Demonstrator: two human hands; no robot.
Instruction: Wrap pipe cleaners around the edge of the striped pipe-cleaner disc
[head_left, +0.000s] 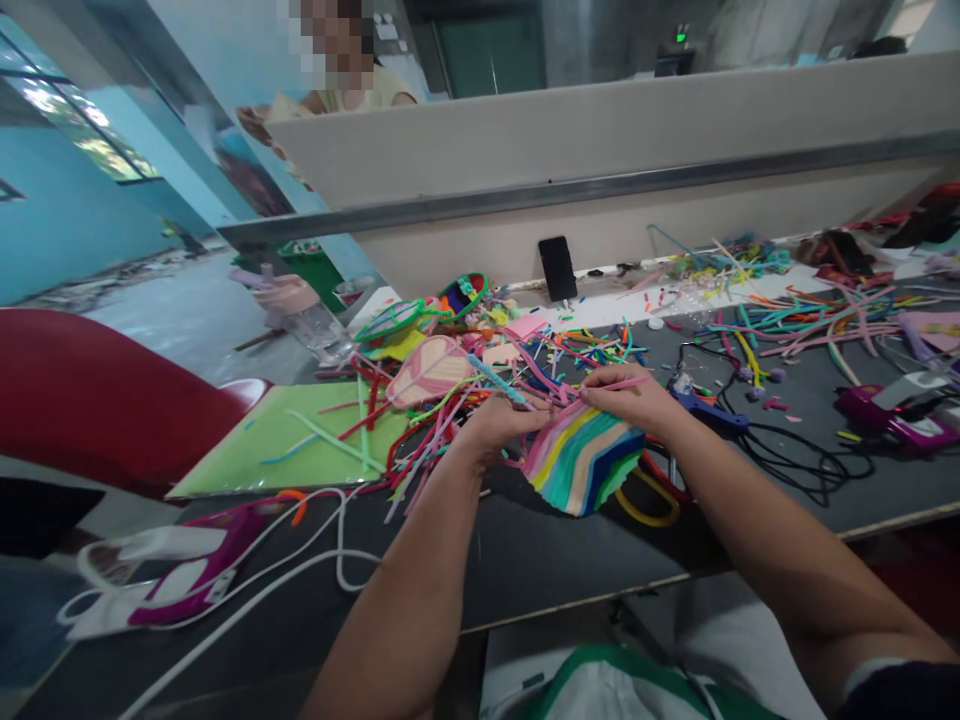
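A striped, rounded piece made of coloured pipe cleaners (581, 462) is held over the dark table, its bands pink, yellow, teal, beige, navy and green. My left hand (499, 425) is closed at its upper left edge, pinching it between thumb and fingers. At the top edge, my right hand (630, 400) pinches a pink pipe cleaner (626, 384) that runs along the piece. A light blue pipe cleaner (491, 378) sticks up beside my left fingers; whether they hold it too, I cannot tell. Yellow-handled scissors (651, 508) lie partly hidden beneath the piece.
Loose pipe cleaners (810, 325) are strewn across the table. A pink leaf-shaped piece (433, 370) and a green sheet (285, 440) lie left. A blue glue gun (709, 408), purple power strips (896, 415), white cable (255, 600), phone (556, 268) and bottle (304, 315) surround. Beyond the partition is a person.
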